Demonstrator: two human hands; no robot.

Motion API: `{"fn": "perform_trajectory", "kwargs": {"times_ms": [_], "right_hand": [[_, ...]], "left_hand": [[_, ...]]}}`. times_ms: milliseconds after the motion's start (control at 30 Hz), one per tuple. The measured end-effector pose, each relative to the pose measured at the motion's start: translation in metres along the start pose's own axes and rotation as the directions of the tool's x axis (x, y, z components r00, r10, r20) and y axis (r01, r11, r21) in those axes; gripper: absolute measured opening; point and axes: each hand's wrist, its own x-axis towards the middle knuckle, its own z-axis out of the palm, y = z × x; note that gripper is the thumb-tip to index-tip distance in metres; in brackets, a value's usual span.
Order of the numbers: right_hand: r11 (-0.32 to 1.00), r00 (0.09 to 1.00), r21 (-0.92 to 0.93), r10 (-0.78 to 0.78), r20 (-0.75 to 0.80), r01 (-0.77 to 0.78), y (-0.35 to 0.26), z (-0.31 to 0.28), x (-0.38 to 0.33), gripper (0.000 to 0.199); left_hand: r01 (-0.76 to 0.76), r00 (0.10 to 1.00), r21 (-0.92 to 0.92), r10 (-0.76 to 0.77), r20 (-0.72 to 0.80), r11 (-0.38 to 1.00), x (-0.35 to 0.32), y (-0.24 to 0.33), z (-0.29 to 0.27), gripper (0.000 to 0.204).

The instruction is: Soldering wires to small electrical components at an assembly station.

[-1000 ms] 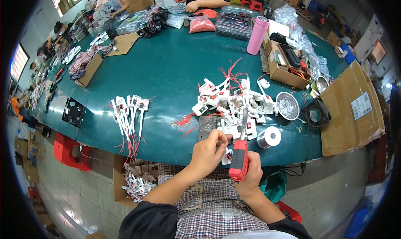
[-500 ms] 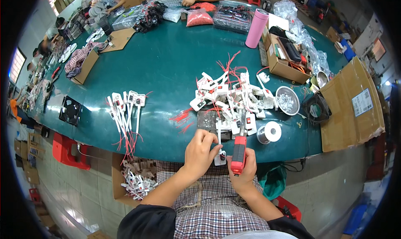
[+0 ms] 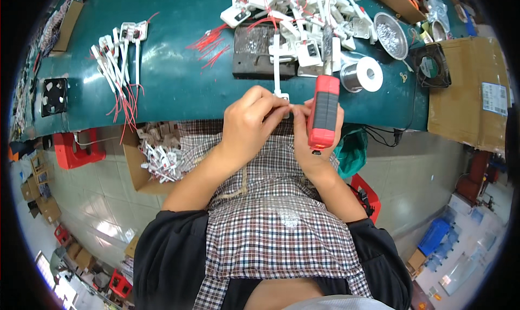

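Note:
My left hand (image 3: 250, 124) pinches the lower end of a long white plastic part (image 3: 277, 66) that stands up over the table's front edge. My right hand (image 3: 313, 134) grips a red electric screwdriver (image 3: 323, 110), its metal tip pointing up toward the table, and its fingertips also touch the white part. Behind the hands lies a dark metal block (image 3: 263, 52) on the teal table (image 3: 179, 77), with a heap of white parts with red wires (image 3: 303, 12) past it.
A row of finished white parts with red wires (image 3: 120, 55) lies at the left. A solder spool (image 3: 364, 74), a metal bowl of screws (image 3: 391, 34), a small black fan (image 3: 432, 66) and a cardboard box (image 3: 471, 93) sit right. A box of white parts (image 3: 157, 155) is under the table.
The view has tilted down and closer, so my lap fills the frame. Both hands have drawn back from the table edge toward my body, still holding the white part and screwdriver.

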Motion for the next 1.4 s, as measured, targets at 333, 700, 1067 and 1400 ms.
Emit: {"fn": "perform_trajectory", "kwargs": {"times_ms": [333,700,1067,1400], "right_hand": [[0.997,0.997,0.007,-0.071,0.018,0.071,0.009,-0.006,-0.014,0.049],[0.990,0.990,-0.054,-0.124,0.066,0.128,0.013,-0.008,-0.015,0.047],[0.991,0.951,-0.136,0.048,0.304,-0.006,-0.015,-0.045,-0.014,0.046],[0.774,0.658,-0.189,0.618,0.431,-0.604,-0.086,-0.165,-0.021,0.025]], "left_hand": [[0.189,0.981,-0.126,-0.182,0.064,0.974,-0.005,0.007,-0.001,0.010],[0.150,0.988,-0.069,-0.147,0.052,0.986,-0.005,0.005,-0.002,0.013],[0.140,0.990,-0.034,-0.139,0.017,0.990,-0.006,0.006,0.002,0.012],[0.094,0.996,0.043,-0.094,0.008,0.995,-0.005,0.009,0.004,0.013]]}}
